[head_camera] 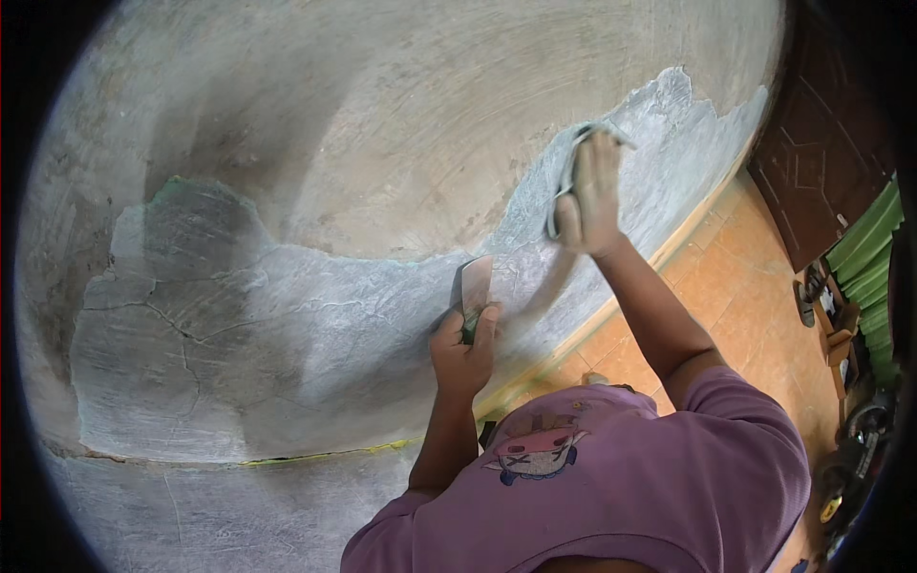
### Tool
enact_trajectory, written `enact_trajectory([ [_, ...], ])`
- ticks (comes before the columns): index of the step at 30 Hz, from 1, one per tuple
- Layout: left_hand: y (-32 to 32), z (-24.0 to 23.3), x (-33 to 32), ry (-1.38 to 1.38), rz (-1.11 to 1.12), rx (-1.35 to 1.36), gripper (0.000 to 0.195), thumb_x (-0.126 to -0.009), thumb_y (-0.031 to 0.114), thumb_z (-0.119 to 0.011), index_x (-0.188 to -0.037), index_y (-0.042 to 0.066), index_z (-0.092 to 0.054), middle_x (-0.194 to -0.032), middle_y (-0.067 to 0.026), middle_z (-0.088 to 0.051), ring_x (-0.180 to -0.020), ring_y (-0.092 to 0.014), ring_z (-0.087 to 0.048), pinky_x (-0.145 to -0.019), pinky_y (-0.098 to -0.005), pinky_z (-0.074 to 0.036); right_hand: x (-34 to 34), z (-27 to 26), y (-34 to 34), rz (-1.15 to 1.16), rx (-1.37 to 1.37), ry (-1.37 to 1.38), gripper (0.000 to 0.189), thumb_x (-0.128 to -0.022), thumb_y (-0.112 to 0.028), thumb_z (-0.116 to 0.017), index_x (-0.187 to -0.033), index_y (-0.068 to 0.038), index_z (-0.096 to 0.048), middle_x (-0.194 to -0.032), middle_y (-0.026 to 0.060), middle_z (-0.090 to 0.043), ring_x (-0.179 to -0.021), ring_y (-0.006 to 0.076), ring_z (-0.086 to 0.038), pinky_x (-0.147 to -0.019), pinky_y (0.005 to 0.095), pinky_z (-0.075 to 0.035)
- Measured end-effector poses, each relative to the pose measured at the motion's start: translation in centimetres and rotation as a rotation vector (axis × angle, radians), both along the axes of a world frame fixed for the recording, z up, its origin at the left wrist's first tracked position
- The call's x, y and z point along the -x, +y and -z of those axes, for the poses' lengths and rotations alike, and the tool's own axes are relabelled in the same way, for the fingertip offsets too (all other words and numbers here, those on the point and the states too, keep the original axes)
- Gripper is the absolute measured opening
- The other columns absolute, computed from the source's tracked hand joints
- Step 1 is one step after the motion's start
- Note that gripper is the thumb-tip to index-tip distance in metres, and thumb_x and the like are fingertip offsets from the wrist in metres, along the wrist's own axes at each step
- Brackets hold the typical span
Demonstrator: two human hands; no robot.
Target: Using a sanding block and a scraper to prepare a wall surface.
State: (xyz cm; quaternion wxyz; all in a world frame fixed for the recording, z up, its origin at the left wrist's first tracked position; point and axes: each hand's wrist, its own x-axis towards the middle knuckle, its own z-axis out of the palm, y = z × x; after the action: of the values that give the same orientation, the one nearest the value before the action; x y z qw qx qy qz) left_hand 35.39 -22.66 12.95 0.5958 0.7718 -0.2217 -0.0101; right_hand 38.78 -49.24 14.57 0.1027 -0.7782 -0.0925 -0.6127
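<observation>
My left hand (464,351) holds a scraper by its dark green handle, with its broad metal blade (477,281) pointing up near the wall. My right hand (593,190) lies flat over a folded dark-edged sheet (571,172) against the wall; motion blur hides whether it is sandpaper or cloth. Under and around both hands spreads a rough, pale bluish-grey patch (344,301) with a ragged upper edge. Above it the wall has a smoother grey-brown coat (401,143). Branching cracks (188,334) run through the patch at the left.
A seam with a yellow-green streak (329,451) crosses the lower wall. Orange floor tiles (723,272) meet the wall at the right. Beyond them are a brown panelled door (809,165), a green curtain (867,265), footwear (805,301) and dark clutter at the far right.
</observation>
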Motion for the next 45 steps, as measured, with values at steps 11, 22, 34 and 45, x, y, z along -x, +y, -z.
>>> enact_trajectory([
  [11,-0.1,-0.4,0.2,-0.022,0.013,-0.005,0.024,-0.094,0.014,-0.063,-0.109,-0.004,-0.062,-0.092,-0.0097,-0.070,-0.071,-0.010,-0.062,-0.061,-0.0254,-0.053,0.0,0.6,0.0,-0.030,-0.053,0.001,0.070,-0.095,-0.033,-0.034,-0.147,0.011,-0.015,-0.153,0.0321,-0.015,-0.143,0.0495,-0.010,-0.116,0.0559,-0.004],
  [22,-0.1,-0.3,0.1,-0.014,0.000,0.035,0.022,-0.093,0.014,-0.064,-0.105,-0.005,-0.064,-0.094,-0.0097,-0.070,-0.072,-0.010,-0.063,-0.062,-0.0257,-0.055,0.3,0.6,0.5,-0.140,-0.064,-0.008,0.069,-0.095,-0.032,-0.039,-0.145,0.011,-0.022,-0.154,0.0317,-0.015,-0.145,0.0450,-0.007,-0.115,0.0555,-0.002],
  [34,-0.1,-0.2,0.3,-0.012,-0.036,0.010,0.021,-0.093,0.016,-0.065,-0.103,-0.003,-0.066,-0.091,-0.0078,-0.070,-0.070,-0.009,-0.062,-0.063,-0.0255,-0.053,-0.2,-0.3,0.2,-0.099,-0.326,-0.049,0.067,-0.095,-0.032,-0.033,-0.144,0.013,-0.022,-0.153,0.0324,-0.016,-0.144,0.0457,-0.010,-0.114,0.0584,-0.003],
  [45,-0.3,-0.2,0.6,-0.045,-0.041,0.033,0.020,-0.092,0.014,-0.065,-0.103,-0.003,-0.066,-0.089,-0.0070,-0.070,-0.065,-0.009,-0.060,-0.060,-0.0247,-0.051,0.3,0.1,-0.2,-0.102,-0.289,-0.083,0.068,-0.093,-0.025,-0.039,-0.146,0.012,-0.018,-0.153,0.0326,-0.015,-0.144,0.0472,-0.007,-0.117,0.0532,-0.002],
])
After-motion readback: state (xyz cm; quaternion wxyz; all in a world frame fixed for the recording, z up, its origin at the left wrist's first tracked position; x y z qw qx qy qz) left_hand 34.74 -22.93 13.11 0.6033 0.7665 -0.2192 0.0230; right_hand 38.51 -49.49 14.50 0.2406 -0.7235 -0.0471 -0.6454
